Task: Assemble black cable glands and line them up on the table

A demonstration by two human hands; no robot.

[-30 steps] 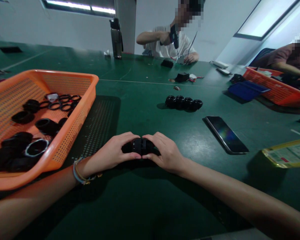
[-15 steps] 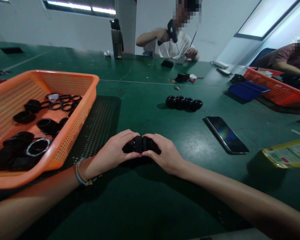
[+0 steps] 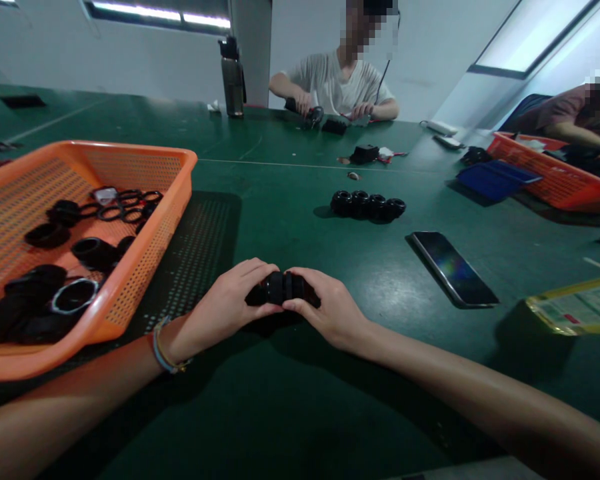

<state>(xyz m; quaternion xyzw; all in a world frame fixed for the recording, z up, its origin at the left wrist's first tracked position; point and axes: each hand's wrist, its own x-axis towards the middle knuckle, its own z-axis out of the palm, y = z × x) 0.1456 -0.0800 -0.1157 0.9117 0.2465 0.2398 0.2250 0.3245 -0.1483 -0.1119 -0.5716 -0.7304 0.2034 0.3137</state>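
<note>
Both of my hands grip one black round fitting (image 3: 282,289) just above the green table (image 3: 290,220). My left hand (image 3: 227,307) wraps its left end, fingers curled over the top. My right hand (image 3: 325,308) closes on the right end. The thumbs meet under the part. An orange mesh basket (image 3: 145,233) stands to my left and holds several black rings and fittings (image 3: 75,267). A row of finished black fittings (image 3: 367,205) lies on the table beyond my hands.
A phone (image 3: 453,268) lies face up to my right, with a yellow-edged tray (image 3: 575,307) beyond it. A person in a white shirt (image 3: 337,83) sits across the table; another person (image 3: 570,117) sits at the right by an orange basket (image 3: 555,177). A bottle (image 3: 233,77) stands at the far edge.
My hands have lifted and shifted a little away from me with the fitting still held. The person across the table has lowered a black tool from head height to the table.
</note>
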